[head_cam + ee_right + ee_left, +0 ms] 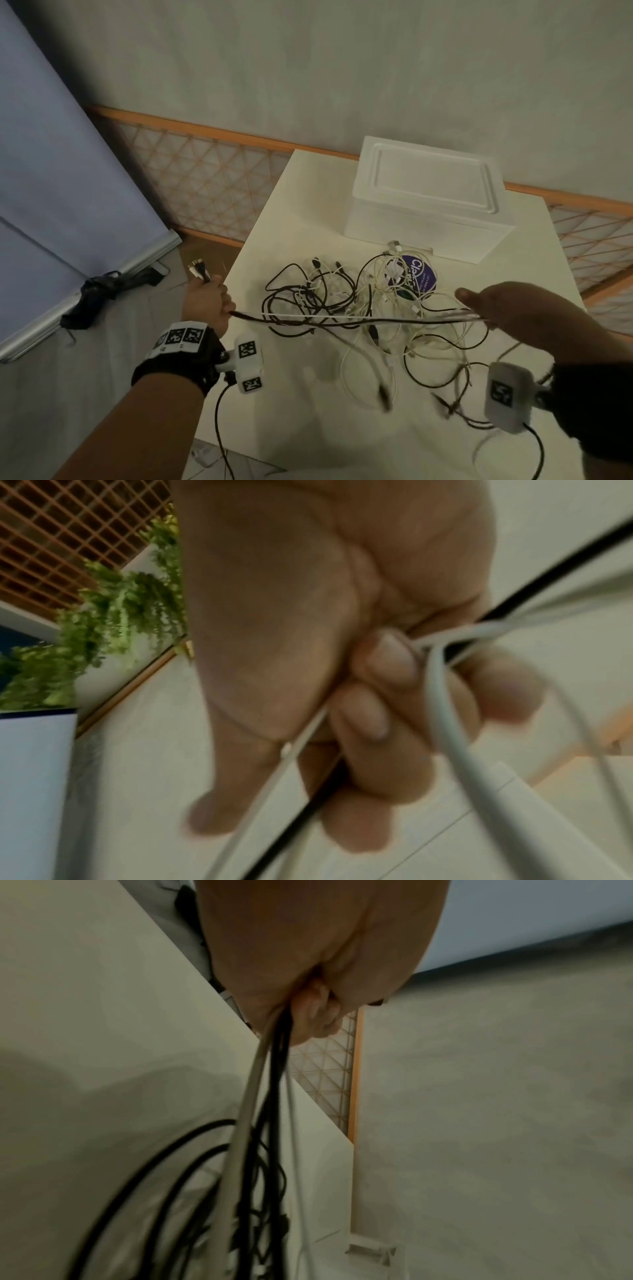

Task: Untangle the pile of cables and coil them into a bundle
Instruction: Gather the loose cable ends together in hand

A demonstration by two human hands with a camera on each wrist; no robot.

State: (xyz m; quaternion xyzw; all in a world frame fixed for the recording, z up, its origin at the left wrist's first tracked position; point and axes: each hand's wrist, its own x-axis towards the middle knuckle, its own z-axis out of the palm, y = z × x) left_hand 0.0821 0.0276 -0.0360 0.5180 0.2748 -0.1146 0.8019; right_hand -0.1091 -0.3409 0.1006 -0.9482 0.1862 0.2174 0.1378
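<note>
A tangled pile of black and white cables (370,301) lies in the middle of the white table (308,428). My left hand (209,298) hovers off the table's left edge and grips a bunch of cables (270,1074), with plug ends (199,270) sticking out above the fist. Those black and white strands (359,320) stretch taut to the right, above the pile, to my right hand (493,308). My right hand's fingers (390,669) curl round the same strands (445,696), and loose ends dangle below it, blurred.
A white foam box (428,198) stands at the table's back. A round purple label (416,274) lies under the pile's far side. Left of the table are grey floor, a blue screen (51,171) and a dark strap (99,294). An orange lattice panel (205,185) runs behind.
</note>
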